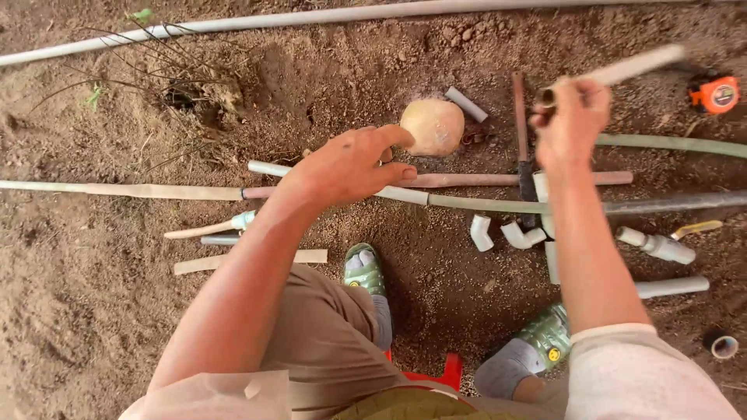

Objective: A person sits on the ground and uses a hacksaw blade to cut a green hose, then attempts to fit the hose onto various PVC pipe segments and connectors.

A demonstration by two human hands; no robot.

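Observation:
My right hand (pixel 570 120) is raised and shut around one end of a short white pipe piece (pixel 634 66), which slants up to the right and looks blurred. My left hand (pixel 354 163) hovers with fingers loosely apart, holding nothing, above the long pipes (pixel 482 204) lying across the dirt. Just beyond its fingertips sits a rounded tan stone (pixel 433 126). White elbow fittings (pixel 481 232) lie on the soil between my two arms.
An orange tape measure (pixel 717 94) lies far right. A hacksaw-like tool (pixel 523 148) rests across the pipes. More pipe offcuts (pixel 249 260) and a valve fitting (pixel 660 246) are scattered around. My feet in green sandals (pixel 364 271) rest on soil; a red stool (pixel 432 375) is under me.

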